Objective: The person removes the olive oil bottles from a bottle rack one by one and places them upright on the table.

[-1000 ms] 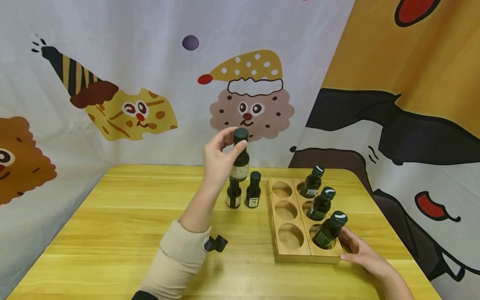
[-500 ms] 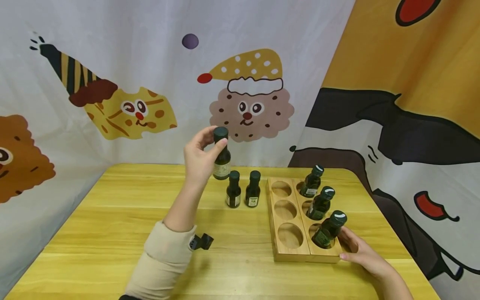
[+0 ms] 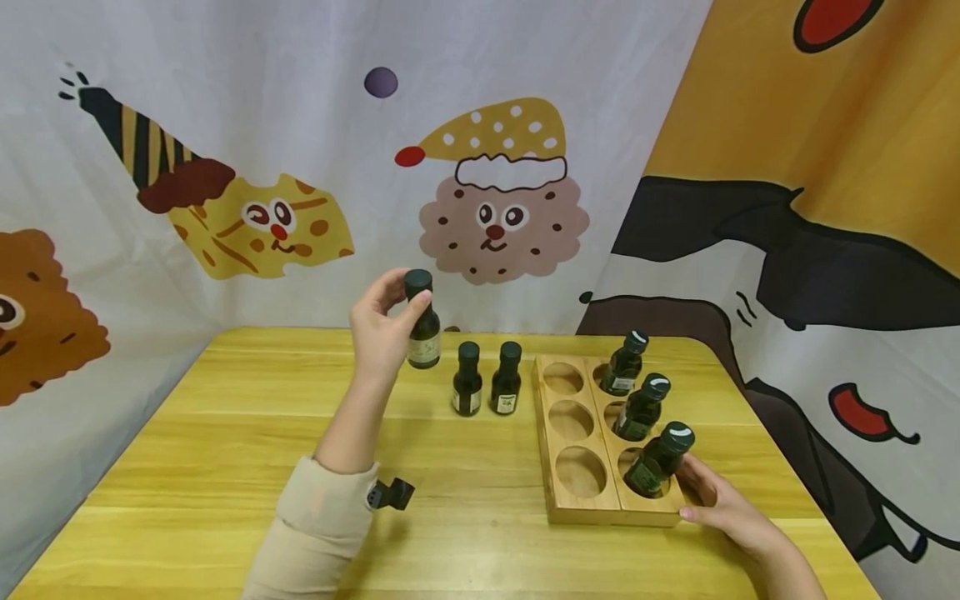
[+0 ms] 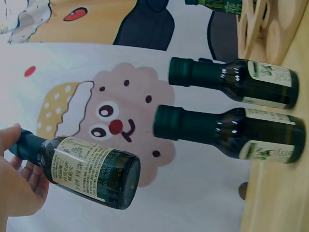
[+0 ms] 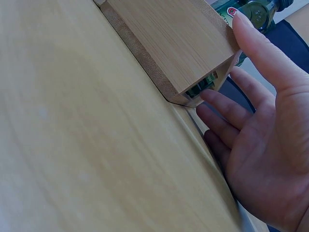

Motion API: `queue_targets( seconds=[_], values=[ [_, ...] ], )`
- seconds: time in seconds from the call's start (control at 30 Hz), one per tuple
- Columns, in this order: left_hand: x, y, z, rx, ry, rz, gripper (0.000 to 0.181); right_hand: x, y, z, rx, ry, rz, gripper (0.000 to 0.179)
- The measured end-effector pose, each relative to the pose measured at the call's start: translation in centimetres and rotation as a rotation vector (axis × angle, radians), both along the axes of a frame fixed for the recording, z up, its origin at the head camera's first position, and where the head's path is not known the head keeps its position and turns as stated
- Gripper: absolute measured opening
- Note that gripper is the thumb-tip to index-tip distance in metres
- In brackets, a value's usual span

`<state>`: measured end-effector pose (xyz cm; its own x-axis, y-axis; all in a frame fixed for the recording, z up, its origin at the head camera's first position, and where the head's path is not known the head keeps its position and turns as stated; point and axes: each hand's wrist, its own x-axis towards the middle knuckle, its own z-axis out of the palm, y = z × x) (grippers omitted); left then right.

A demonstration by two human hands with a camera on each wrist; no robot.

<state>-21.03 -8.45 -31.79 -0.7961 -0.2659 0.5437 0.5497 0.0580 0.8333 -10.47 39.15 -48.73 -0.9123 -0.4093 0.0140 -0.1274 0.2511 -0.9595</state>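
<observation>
My left hand [image 3: 377, 332] pinches a small dark glass bottle [image 3: 425, 348] by its green cap and neck. In the left wrist view this bottle [image 4: 87, 166] hangs clear of the table, its cream label showing. Two similar bottles stand upright just right of it, one bottle [image 3: 467, 392] beside the other bottle [image 3: 506, 390]. At the right is a wooden rack [image 3: 583, 510] with two rows of round holes. Its right row carries three tilted bottles, the nearest bottle [image 3: 657, 465] by my right hand [image 3: 727, 510]. That hand grips the rack's near right corner, thumb and fingertips touching the wood.
The rack's left row has three bare holes. All of this rests on a yellow wooden table [image 3: 225, 483]. Behind the table's far edge hangs a cartoon-printed curtain [image 3: 300, 67]. A small black device [image 3: 392, 494] sits at the left sleeve's cuff.
My left hand has carried the bottle leftward, away from above the two standing bottles, and lately a little lower. My right hand and the rack stay where they were.
</observation>
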Motion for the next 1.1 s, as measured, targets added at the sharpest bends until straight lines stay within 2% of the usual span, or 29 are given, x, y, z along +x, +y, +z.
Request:
queue_targets(
  seconds=[0.3,0.57,0.7,0.77,1.0,1.1],
  values=[
    [-0.2,-0.5,-2.5,0.02,-0.043,0.015,0.033,0.0,0.1,-0.1,-0.002,0.019,0.01,0.078],
    [1.8,0.2,-2.4,0.006,-0.083,0.058,0.031,0.0,-0.1,0.2,0.016,0.006,-0.002,0.078],
    [1.8,0.5,-3.2,0.006,-0.102,0.08,0.032,0.0,-0.1,0.3,0.017,-0.004,-0.007,0.079],
    [1.7,0.5,-3.8,0.01,-0.111,0.086,0.032,0.0,-0.1,0.2,0.014,-0.005,-0.006,0.079],
    [-0.6,0.2,-8.0,0.043,-0.098,0.104,0.034,0.0,0.0,0.2,0.003,0.005,0.007,0.078],
    [-0.5,0.4,-8.3,0.044,-0.117,0.106,0.035,0.0,0.0,0.1,0.005,0.008,0.007,0.078]
  ],
)
